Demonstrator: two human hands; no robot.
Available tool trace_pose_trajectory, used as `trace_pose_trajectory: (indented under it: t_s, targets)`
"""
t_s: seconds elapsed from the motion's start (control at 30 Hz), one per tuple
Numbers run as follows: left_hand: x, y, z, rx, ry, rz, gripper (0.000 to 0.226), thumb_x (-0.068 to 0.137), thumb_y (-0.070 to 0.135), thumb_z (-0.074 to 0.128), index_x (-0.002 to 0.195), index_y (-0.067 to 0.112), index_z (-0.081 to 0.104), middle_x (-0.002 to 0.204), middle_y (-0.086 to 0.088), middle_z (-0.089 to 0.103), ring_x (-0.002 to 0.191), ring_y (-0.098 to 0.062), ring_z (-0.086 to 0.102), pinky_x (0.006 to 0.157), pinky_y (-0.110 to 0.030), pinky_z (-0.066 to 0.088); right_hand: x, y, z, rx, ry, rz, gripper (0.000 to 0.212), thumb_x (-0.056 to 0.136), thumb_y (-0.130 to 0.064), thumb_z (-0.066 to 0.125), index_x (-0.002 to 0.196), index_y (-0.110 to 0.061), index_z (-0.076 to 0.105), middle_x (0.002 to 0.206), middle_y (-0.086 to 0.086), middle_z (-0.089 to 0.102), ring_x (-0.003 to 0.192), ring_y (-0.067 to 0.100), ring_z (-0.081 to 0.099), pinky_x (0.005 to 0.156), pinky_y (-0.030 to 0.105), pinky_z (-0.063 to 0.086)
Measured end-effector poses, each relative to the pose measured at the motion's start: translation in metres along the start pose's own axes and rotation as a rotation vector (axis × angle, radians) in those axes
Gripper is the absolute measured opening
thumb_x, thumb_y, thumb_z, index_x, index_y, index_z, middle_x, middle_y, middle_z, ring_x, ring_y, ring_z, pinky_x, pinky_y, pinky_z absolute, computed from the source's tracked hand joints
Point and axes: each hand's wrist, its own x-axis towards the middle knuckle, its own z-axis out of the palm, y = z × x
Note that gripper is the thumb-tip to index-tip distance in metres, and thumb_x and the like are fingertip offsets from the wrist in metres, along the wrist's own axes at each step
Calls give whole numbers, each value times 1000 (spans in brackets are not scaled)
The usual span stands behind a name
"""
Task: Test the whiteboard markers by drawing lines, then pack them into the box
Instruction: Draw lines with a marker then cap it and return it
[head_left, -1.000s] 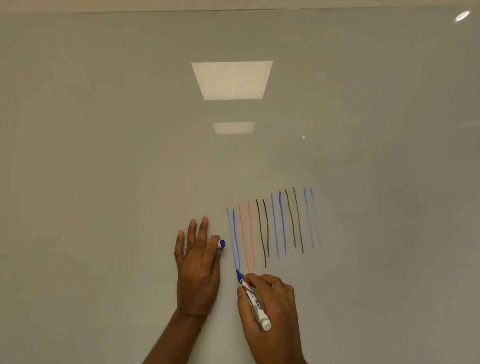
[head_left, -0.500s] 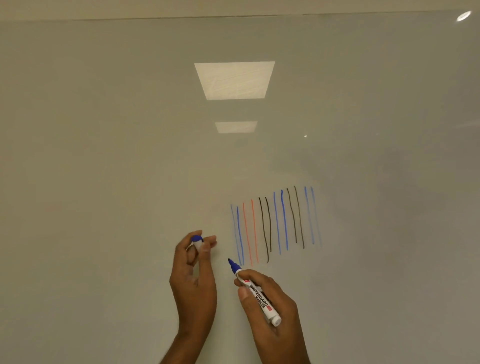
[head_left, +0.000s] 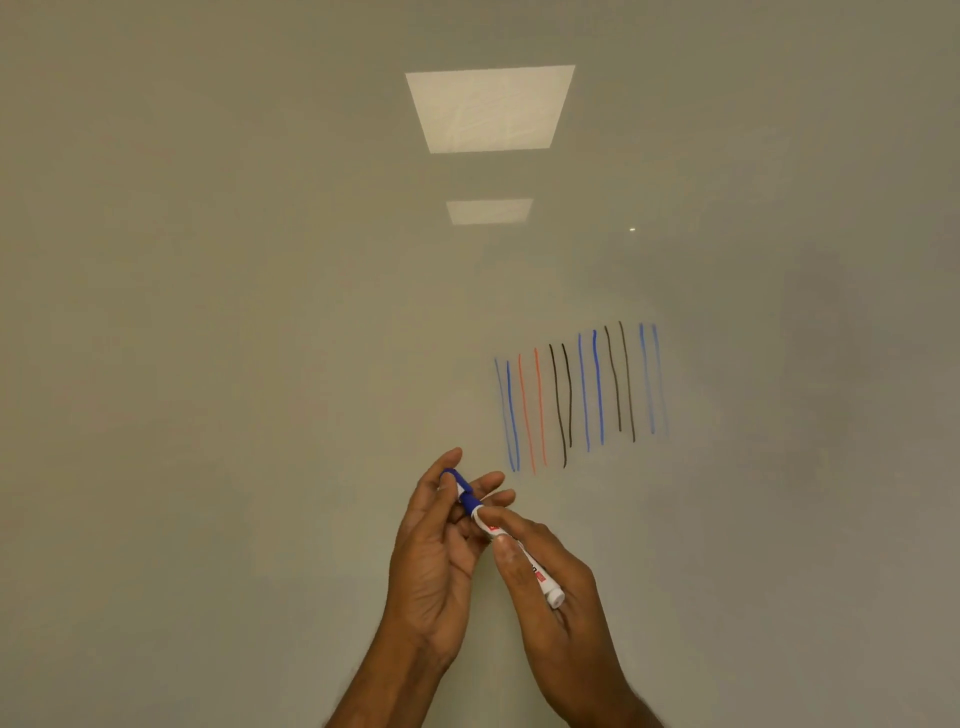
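Just below the lines (head_left: 582, 395), my left hand (head_left: 431, 561) pinches the cap (head_left: 464, 491) against the tip of the marker (head_left: 540, 577) clamped in my right hand (head_left: 561, 608) — pushed on crooked, it could seat loose and let the nib dry, or ink my skin.

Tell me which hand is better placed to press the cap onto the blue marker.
Left, probably: the left hand pinches the cap at the tip of the marker, while the right hand grips the barrel.

The left hand (head_left: 436, 551) pinches a blue cap (head_left: 465, 491) at the front end of a marker (head_left: 543, 577) gripped by the right hand (head_left: 561, 597). Blue, red and black lines (head_left: 582, 395) mark the whiteboard (head_left: 208, 364) nearby.
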Motion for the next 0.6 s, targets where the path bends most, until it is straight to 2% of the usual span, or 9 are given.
trace_pose_trajectory:
  t_s: [0.13, 0.23, 0.33, 0.4, 0.53, 0.6]
  targets:
    - [-10, -7, -4, -74, 8, -65, 29, 104, 21, 46, 124, 10, 64, 105, -27, 73, 93, -33, 75, 82, -42, 64, -8, -4, 2, 21, 60, -23, 43, 92, -47, 54, 121, -18, 67, 113, -18, 69, 109, 4, 64, 90, 12, 48]
    - [-15, -16, -5, -136, 64, -74, 32, 96, 24, 53, 121, 8, 64, 98, -25, 73, 88, -33, 75, 79, -41, 64, -13, 3, 0, 20, 79, 4, 30, 95, -32, 55, 118, -17, 68, 109, -11, 71, 105, 6, 65, 89, 16, 51]
    - [-19, -26, -6, -172, 105, -79, 29, 101, 22, 51, 123, 7, 64, 95, -24, 73, 87, -32, 75, 83, -42, 63, -18, 8, 0, 24, 87, 27, 32, 94, -33, 55, 116, -16, 69, 108, -6, 71, 103, 7, 66, 89, 21, 53]
    - [-21, -31, -6, -164, 126, -80, 29, 103, 21, 49, 124, 8, 64, 96, -24, 73, 89, -32, 75, 85, -43, 61, -21, 9, -2, 23, 88, 32, 31, 93, -37, 53, 114, -21, 69, 106, -13, 71, 104, 6, 66, 87, 16, 52]
    - [-25, -36, -3, -75, 112, -80, 29, 105, 21, 46, 125, 8, 64, 104, -27, 72, 96, -34, 74, 91, -47, 59, -24, 5, -14, 53, 72, 48, 22, 92, -31, 55, 110, -31, 67, 103, -25, 69, 102, 2, 66, 81, 10, 49]
    - [-27, -40, 0, -11, 106, -78, 30, 106, 20, 46, 127, 9, 64, 110, -28, 72, 99, -34, 73, 94, -49, 58, -24, 1, -26, 108, 73, 62, 21, 87, -30, 58, 106, -27, 67, 99, -21, 71, 97, 5, 68, 76, 13, 52]
